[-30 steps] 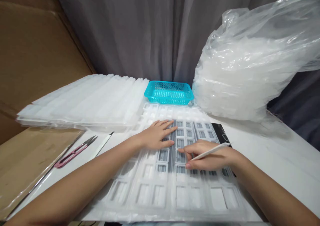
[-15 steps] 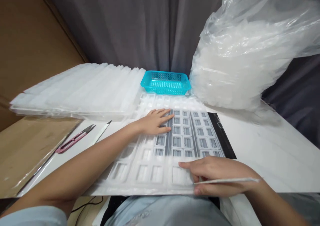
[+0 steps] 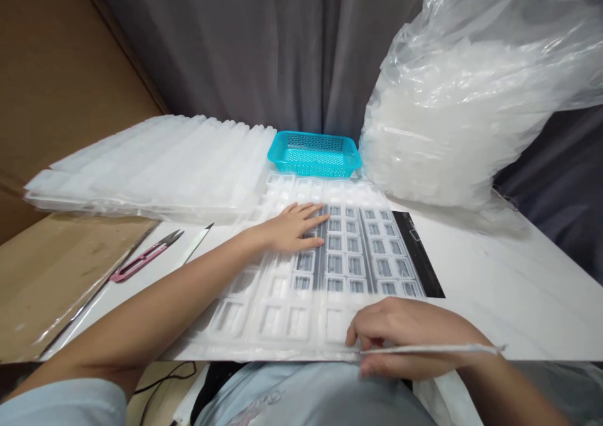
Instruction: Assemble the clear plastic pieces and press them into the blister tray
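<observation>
A clear, thin plastic sheet with rows of moulded rectangular pockets point(image 3: 238, 318) lies in front of me, reaching to the table's front edge. Under its right part is a dark panel point(image 3: 419, 256), showing grey through the pockets. My left hand point(image 3: 296, 228) rests flat on the sheet, fingers spread and holding nothing. Near the front edge, my right hand point(image 3: 405, 328) is closed around a thin, flat, whitish tool point(image 3: 438, 349). The tool points left, its tip low over the sheet's front border; whether it touches cannot be made out.
Pink-handled thread snips point(image 3: 141, 264) and a slim white tool with a dark tip point(image 3: 196, 244) lie left, beside brown cardboard point(image 3: 70, 275). Behind stand stacked translucent trays point(image 3: 155, 162), a blue basket point(image 3: 313, 168) and a large plastic bag of white pieces point(image 3: 438, 124).
My right hand has moved slightly down toward the front edge, its index finger now curled in, with the tool still in it. My left hand stays on the sheet.
</observation>
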Demonstrator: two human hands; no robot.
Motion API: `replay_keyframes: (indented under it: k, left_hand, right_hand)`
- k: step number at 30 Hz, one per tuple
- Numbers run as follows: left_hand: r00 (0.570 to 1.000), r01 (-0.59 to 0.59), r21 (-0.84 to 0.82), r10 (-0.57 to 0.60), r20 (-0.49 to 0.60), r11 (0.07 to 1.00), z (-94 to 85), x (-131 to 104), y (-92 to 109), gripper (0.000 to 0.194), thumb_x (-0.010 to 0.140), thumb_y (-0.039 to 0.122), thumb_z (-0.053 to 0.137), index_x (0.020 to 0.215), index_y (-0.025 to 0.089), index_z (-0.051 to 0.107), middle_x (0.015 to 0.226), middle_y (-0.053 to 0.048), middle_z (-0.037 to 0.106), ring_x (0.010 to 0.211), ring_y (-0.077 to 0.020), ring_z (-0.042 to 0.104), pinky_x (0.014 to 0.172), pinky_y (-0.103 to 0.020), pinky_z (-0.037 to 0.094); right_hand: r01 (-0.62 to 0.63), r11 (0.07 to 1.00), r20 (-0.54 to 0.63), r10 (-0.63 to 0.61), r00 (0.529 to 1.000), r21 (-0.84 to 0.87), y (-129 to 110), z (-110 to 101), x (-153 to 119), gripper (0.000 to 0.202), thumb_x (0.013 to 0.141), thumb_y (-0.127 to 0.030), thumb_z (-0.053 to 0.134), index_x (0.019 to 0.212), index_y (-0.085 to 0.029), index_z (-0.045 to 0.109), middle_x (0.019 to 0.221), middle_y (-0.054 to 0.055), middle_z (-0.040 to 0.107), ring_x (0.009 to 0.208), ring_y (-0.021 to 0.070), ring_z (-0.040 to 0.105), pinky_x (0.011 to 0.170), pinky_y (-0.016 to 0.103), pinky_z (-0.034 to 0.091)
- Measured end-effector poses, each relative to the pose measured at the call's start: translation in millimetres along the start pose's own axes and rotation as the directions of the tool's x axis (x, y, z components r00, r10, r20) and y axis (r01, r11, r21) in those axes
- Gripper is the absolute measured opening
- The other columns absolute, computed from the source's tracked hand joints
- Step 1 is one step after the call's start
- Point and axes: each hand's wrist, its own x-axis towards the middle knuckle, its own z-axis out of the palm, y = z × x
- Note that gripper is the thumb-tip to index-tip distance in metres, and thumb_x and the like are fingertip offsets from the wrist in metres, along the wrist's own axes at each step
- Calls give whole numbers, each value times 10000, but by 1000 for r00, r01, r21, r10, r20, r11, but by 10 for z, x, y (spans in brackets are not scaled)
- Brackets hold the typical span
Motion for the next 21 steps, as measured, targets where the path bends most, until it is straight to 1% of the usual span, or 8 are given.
replay_keyframes:
  k: [2, 4, 7, 9, 12, 14, 17, 21]
  left_hand:
    - [999, -22, -44, 23, 40, 999, -60, -56, -6, 744, 857, 644, 463, 1461, 281, 226, 1542, -100, 86, 1406, -364, 45, 1080, -634, -23]
    - [990, -53, -110, 67, 128, 992, -142, -132, -24, 918, 727, 702, 604, 1460, 307, 218, 1544, -98, 39, 1393, -405, -6, 1043, -674, -65]
    - [954, -68, -181, 117, 276, 981, -250, -250, -50, 1170, 518, 662, 787, 1463, 332, 181, 1541, -95, -20, 1381, -417, -45, 1035, -674, -68]
    - [939, -49, -201, 114, 325, 978, -282, -309, -53, 1277, 430, 613, 846, 1465, 340, 149, 1538, -94, -26, 1380, -413, -48, 1029, -675, -70]
    - [944, -28, -242, 105, 312, 970, -257, -355, -38, 1341, 339, 553, 888, 1459, 340, 182, 1539, -89, 25, 1380, -419, -4, 1031, -677, -39]
    - [954, -18, -264, 96, 286, 964, -214, -360, -25, 1348, 296, 515, 903, 1449, 347, 224, 1540, -76, 63, 1379, -422, 17, 1037, -675, -12]
    - [957, -8, -280, 89, 276, 960, -164, -349, -11, 1354, 264, 493, 913, 1437, 367, 249, 1540, -59, 87, 1378, -422, 9, 1038, -679, -6]
    - [950, 9, -249, 70, 305, 968, -160, -332, 18, 1385, 261, 476, 918, 1447, 359, 214, 1537, -74, 48, 1373, -431, -21, 1012, -712, -5]
  right_hand:
    - [55, 998, -24, -55, 998, -3, -18, -32, 57, 105, 860, -292, 578, 808, -208, 614, 1017, 52, 680, 869, 187, 635, 714, 256, 431]
    - [88, 996, -46, -88, 995, -17, -50, -49, 144, 140, 871, -304, 561, 781, -199, 587, 1043, 62, 665, 890, 197, 627, 712, 260, 422]
    - [144, 989, 0, -144, 990, -24, -98, -39, 342, 168, 884, -316, 543, 770, -194, 560, 977, 56, 665, 848, 188, 623, 679, 248, 412]
    - [159, 987, -3, -160, 987, -27, -108, -20, 505, 164, 881, -312, 546, 771, -190, 554, 897, 44, 663, 802, 176, 615, 669, 244, 405]
    - [69, 997, -60, -67, 996, 33, -70, 2, 739, 171, 847, -319, 587, 747, -183, 560, 825, 26, 656, 737, 154, 599, 632, 232, 395]
    - [-19, 991, -40, 25, 999, 129, -10, 18, 856, 184, 821, -330, 614, 726, -179, 567, 794, 17, 654, 695, 135, 586, 590, 214, 390]
    - [-117, 955, 12, 118, 993, 274, 112, 61, 960, 215, 813, -357, 615, 712, -176, 555, 727, 10, 639, 618, 112, 559, 527, 198, 382]
    - [-170, 902, 23, 175, 984, 397, 231, 103, 1008, 247, 808, -391, 611, 711, -184, 516, 657, -7, 603, 537, 96, 515, 466, 195, 358]
